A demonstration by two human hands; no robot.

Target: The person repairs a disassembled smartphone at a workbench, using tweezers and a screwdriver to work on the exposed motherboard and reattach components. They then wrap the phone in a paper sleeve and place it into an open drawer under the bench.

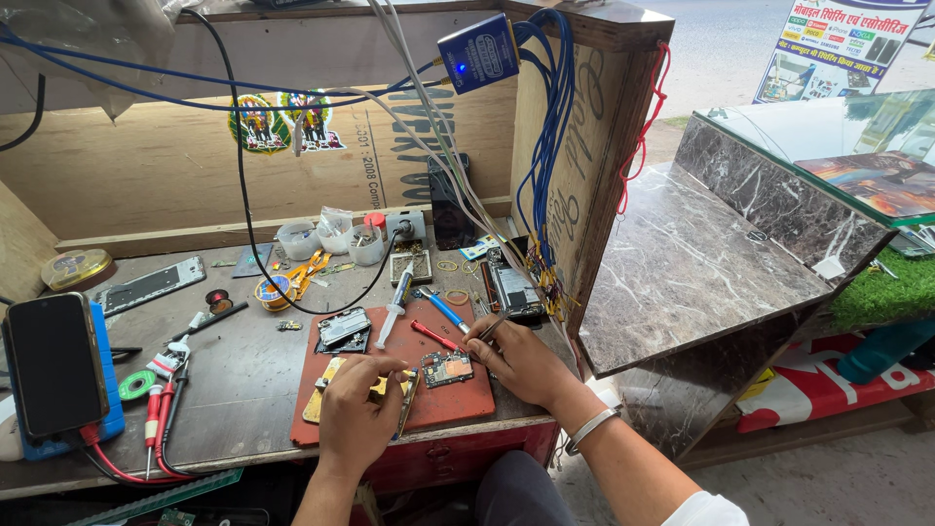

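— What are the hands doing?

— The left hand (358, 407) is curled, its fingers pressed down on a gold-edged phone frame (390, 394) lying on the red work mat (458, 404). The right hand (516, 360) is closed in a pinch on thin tweezers (487, 331), whose tips point down toward a small circuit board (447, 369) that lies on the mat just beside the left fingers. A metal bangle (591, 427) sits on the right wrist.

— And around them on the mat?

— A red-handled tool (431, 335), a blue-handled screwdriver (445, 310), a syringe (393, 310) and a dark phone part (343, 329) lie near the far edge.

— The bench itself?

— A worn grey benchtop (243, 380) with a red front edge. On its left side a black phone (55, 362) rests on a blue stand, with red-handled screwdrivers (154, 417) and a green tape roll (136, 385) near it. Small white cups (333, 237) stand at the back by the plywood wall (146, 156), where black and blue cables (550, 117) hang from a blue box (478, 52).

— Beyond that?

— To the right, a marble-patterned counter (682, 263) with a glass top (828, 127), a strip of green turf (891, 287), and a road outside in daylight.
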